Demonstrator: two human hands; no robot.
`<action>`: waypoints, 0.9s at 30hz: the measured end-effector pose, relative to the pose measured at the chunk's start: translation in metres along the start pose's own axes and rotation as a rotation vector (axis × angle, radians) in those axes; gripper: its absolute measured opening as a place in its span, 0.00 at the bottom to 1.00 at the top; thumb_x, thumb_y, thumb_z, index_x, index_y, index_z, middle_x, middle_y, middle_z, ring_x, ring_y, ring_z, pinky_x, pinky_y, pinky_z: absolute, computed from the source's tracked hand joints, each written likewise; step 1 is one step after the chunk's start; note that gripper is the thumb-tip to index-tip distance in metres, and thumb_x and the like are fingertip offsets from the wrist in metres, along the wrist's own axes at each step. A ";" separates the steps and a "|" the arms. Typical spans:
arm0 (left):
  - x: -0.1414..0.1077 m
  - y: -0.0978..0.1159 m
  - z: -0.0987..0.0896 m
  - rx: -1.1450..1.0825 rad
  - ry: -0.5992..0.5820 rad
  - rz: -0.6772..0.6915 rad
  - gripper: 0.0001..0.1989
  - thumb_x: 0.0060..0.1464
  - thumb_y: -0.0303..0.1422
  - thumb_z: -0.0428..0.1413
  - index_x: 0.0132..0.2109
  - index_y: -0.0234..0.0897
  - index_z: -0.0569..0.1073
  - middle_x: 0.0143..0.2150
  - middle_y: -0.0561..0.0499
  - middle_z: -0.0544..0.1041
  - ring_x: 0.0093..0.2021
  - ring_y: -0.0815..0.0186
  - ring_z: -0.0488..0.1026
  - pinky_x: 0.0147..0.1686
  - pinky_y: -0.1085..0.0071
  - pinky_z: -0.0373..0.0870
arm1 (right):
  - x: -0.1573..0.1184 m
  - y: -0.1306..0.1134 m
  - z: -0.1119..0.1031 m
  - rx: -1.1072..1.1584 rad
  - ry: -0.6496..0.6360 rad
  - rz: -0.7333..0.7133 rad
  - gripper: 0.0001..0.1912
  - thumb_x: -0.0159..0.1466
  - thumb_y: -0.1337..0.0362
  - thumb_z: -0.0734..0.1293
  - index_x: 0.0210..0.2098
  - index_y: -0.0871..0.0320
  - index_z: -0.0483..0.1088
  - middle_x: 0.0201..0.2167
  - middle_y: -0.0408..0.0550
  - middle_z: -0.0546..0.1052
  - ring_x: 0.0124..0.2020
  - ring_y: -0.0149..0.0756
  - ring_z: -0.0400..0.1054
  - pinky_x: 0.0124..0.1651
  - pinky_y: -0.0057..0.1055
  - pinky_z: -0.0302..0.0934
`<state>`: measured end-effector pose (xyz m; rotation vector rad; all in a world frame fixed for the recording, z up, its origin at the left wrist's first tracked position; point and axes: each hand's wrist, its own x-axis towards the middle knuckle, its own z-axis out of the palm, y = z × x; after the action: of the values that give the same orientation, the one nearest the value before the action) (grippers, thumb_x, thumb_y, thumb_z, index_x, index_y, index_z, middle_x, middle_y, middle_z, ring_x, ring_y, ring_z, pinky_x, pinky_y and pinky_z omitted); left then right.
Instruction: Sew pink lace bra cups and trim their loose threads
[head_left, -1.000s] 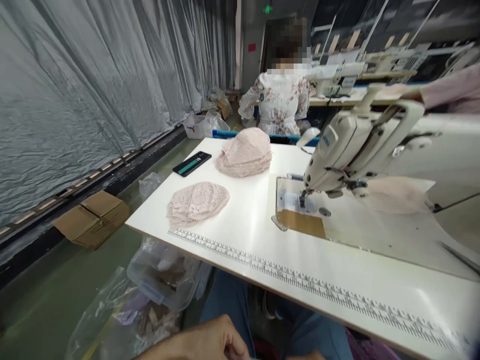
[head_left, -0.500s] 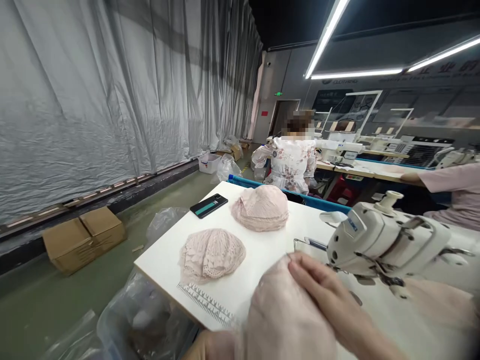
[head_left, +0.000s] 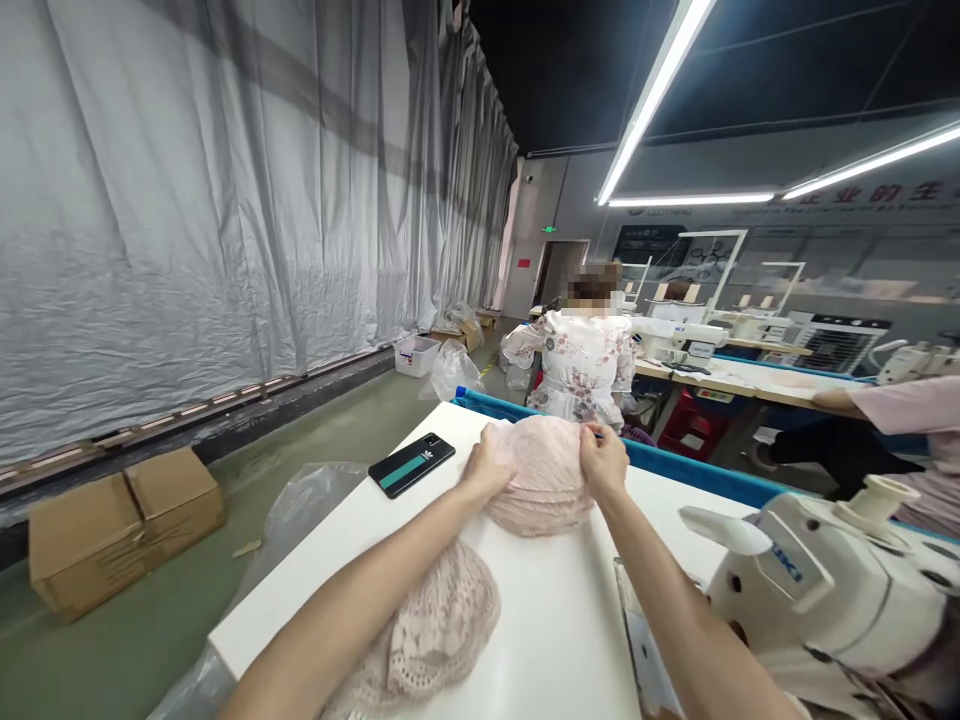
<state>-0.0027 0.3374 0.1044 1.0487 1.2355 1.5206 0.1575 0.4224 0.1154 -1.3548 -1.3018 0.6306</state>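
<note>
A pale pink fabric cup (head_left: pixel 541 452) lies on top of the stack of pink cups (head_left: pixel 541 510) at the far part of the white table. My left hand (head_left: pixel 487 465) grips its left edge, fingers closed. At its right edge my right hand (head_left: pixel 604 460) pinches the fabric between thumb and fingers. Nearer to me, a pink lace piece (head_left: pixel 446 625) lies partly beneath my left forearm. A black phone (head_left: pixel 412 465) with a green stripe rests left of the stack.
The white sewing machine (head_left: pixel 832 590) stands at the right of the white table (head_left: pixel 555 620). Cardboard boxes (head_left: pixel 124 530) sit on the floor at left. A seated person in a floral top (head_left: pixel 581 360) is beyond the table, another person's pink sleeve (head_left: pixel 911 405) at right.
Both hands have moved forward from the near edge with the pale pink cup, which now lies over the far stack. The view has shifted, and the sewing machine appears lower and farther right.
</note>
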 end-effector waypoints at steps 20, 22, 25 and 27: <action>-0.144 0.003 -0.080 1.050 -0.413 0.186 0.09 0.46 0.33 0.61 0.38 0.40 0.77 0.35 0.52 0.74 0.40 0.60 0.70 0.43 0.69 0.63 | -0.190 0.025 -0.033 -0.201 -0.752 -0.483 0.11 0.65 0.54 0.58 0.37 0.51 0.68 0.27 0.41 0.77 0.24 0.34 0.70 0.29 0.28 0.65; -0.148 -0.008 -0.081 1.049 -0.374 0.191 0.05 0.48 0.27 0.56 0.34 0.38 0.76 0.34 0.51 0.75 0.40 0.60 0.70 0.42 0.69 0.63 | -0.199 0.028 -0.034 -0.238 -0.750 -0.470 0.11 0.67 0.56 0.54 0.40 0.51 0.65 0.28 0.42 0.77 0.27 0.35 0.72 0.31 0.28 0.65; -0.148 -0.014 -0.081 1.017 -0.308 0.220 0.10 0.48 0.23 0.50 0.31 0.38 0.75 0.34 0.51 0.76 0.39 0.61 0.70 0.41 0.70 0.62 | -0.203 0.030 -0.035 -0.285 -0.717 -0.464 0.12 0.66 0.56 0.53 0.43 0.51 0.63 0.30 0.43 0.77 0.28 0.37 0.72 0.30 0.30 0.65; -0.150 -0.013 -0.080 0.989 -0.275 0.239 0.09 0.50 0.25 0.50 0.32 0.38 0.75 0.34 0.50 0.76 0.38 0.61 0.70 0.39 0.70 0.62 | -0.205 0.030 -0.033 -0.310 -0.689 -0.463 0.13 0.65 0.55 0.54 0.42 0.51 0.64 0.31 0.45 0.77 0.30 0.39 0.73 0.31 0.31 0.65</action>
<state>-0.0408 0.1755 0.0686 2.0136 1.7340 0.8197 0.1457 0.2286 0.0354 -1.0346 -2.2648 0.6034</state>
